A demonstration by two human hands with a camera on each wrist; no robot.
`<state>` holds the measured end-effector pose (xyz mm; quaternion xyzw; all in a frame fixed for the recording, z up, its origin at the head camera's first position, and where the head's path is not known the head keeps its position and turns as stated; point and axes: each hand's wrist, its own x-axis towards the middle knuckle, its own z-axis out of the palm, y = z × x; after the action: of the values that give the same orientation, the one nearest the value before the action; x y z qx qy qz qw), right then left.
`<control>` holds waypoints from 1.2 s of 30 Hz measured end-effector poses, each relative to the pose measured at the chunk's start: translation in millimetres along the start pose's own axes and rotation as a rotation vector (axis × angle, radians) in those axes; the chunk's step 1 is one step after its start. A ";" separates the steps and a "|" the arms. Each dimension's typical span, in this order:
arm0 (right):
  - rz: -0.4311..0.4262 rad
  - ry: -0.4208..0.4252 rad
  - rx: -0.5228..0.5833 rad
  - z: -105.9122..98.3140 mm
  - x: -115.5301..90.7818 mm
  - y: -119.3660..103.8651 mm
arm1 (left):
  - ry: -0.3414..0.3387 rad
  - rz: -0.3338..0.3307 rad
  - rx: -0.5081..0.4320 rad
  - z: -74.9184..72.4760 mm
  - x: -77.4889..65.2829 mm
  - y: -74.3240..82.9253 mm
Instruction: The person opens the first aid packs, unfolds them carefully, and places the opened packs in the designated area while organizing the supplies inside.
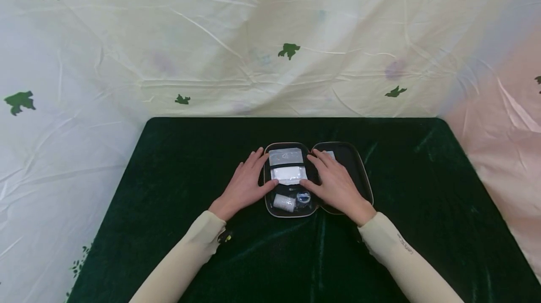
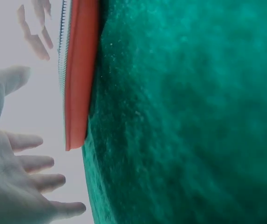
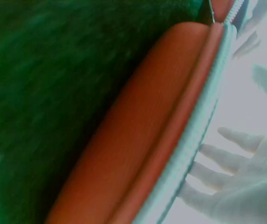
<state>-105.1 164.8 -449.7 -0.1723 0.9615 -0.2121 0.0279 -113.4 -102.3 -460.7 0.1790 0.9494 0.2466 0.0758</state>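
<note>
An unzipped case (image 1: 357,176) lies spread on the table, black inside, its red outer shell showing in both wrist views. Clear and white packets (image 1: 287,174) sit under a black elastic strap in the left half. Below them are a white wrapped roll (image 1: 284,203) and a small round item (image 1: 303,198), its kind unclear. My left hand (image 1: 245,183) is at the case's left edge, fingers extended and spread. Over the fold and right half hovers my right hand (image 1: 336,183), fingers also extended, partly hiding a small pale packet (image 1: 330,154). Neither hand grips anything.
Dark green velvety cloth (image 1: 190,152) covers the table. Behind and at the sides hangs pale fabric (image 1: 338,21) with green leaf and bird shapes. A small dark object (image 1: 225,236) shows at the left cuff.
</note>
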 end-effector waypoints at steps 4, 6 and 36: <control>0.003 0.037 -0.013 -7.1 -11.4 8.8 | 0.041 -0.017 -0.029 -3.4 -10.1 -4.2; -0.003 0.056 -0.027 -10.9 -16.6 13.7 | 0.056 -0.025 -0.034 -4.5 -15.3 -6.5; 0.185 0.028 0.066 -37.2 -54.3 86.1 | -0.038 -0.062 0.189 -0.8 -16.2 -2.7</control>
<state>-86.4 271.5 -452.9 -0.0786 0.9662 -0.2423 0.0398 -99.4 -111.0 -460.4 0.1607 0.9719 0.1500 0.0839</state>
